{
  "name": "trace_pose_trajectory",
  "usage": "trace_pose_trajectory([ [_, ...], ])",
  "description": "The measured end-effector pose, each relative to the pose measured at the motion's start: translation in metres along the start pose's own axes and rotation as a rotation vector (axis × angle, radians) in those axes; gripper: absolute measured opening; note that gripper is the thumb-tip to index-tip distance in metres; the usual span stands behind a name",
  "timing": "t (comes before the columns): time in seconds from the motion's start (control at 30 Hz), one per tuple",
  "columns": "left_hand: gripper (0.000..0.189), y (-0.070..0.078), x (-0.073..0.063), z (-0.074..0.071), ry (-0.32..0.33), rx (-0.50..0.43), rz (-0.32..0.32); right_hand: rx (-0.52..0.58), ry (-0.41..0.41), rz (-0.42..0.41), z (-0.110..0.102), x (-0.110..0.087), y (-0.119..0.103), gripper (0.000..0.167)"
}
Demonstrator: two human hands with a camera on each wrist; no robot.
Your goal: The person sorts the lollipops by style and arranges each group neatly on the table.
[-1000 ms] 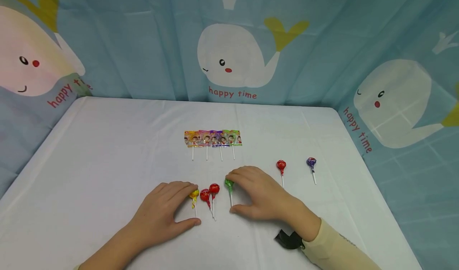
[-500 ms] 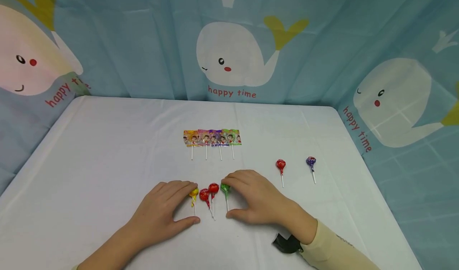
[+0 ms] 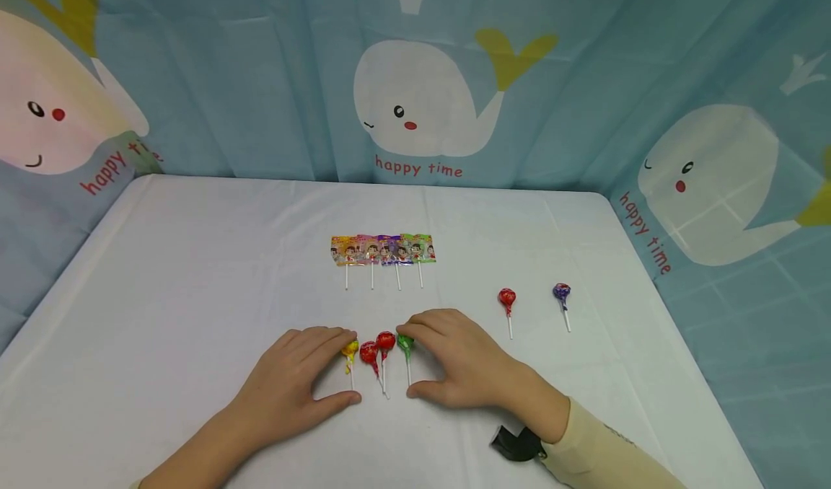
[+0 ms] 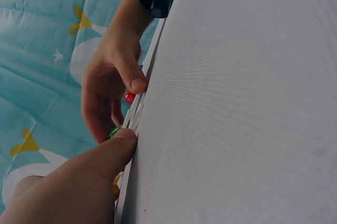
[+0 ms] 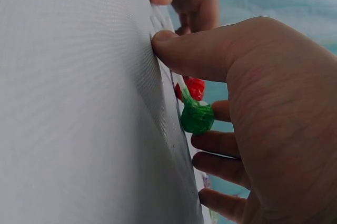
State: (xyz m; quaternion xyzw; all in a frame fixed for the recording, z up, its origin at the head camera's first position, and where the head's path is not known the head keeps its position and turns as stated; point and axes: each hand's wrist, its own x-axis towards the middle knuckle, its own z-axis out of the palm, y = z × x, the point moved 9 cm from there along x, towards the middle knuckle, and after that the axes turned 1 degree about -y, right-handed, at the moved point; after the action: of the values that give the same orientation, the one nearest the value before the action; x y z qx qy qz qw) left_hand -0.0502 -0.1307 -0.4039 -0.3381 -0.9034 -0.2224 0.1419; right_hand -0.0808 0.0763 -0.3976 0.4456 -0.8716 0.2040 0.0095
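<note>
1. The fingers of the right hand (image 3: 464, 355) are curving loosely, with a wide gap to the thumb; a fingertip is touching the head of the green lollipop (image 3: 406, 344), and the thumb is resting by its stick end.
2. The fingers of the left hand (image 3: 295, 373) are spreading from the thumb likewise, the forefinger resting at the head of the yellow lollipop (image 3: 350, 350). Whether the thumb is touching the stick, I cannot tell.
3. Between these two, a pair of red lollipops (image 3: 368, 353) is lying close together, sticks converging at the lower ends; the green one is sitting just beside them.
4. Beyond the hands, four flat wrapped lollipops (image 3: 383, 249) are lying in a row.
5. Off to the right, a single red lollipop (image 3: 507, 297) and a purple lollipop (image 3: 561, 292) are lying apart.
6. A white cloth (image 3: 214, 272) is covering the table; a blue whale-print curtain (image 3: 273, 78) is hanging behind.
</note>
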Motion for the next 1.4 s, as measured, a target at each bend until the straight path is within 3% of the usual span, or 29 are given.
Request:
trace_pose_trajectory([
  [0.6,0.080,0.0006,0.0005,-0.0013,0.013,0.001,0.008,0.006,-0.025,0.014,0.0000,0.0006,-0.0006,0.080],
  [1.4,0.080,-0.0001,0.0002,-0.0007,0.002,0.001,-0.005,-0.054,0.008,-0.005,-0.0056,-0.0021,-0.0013,0.083],
])
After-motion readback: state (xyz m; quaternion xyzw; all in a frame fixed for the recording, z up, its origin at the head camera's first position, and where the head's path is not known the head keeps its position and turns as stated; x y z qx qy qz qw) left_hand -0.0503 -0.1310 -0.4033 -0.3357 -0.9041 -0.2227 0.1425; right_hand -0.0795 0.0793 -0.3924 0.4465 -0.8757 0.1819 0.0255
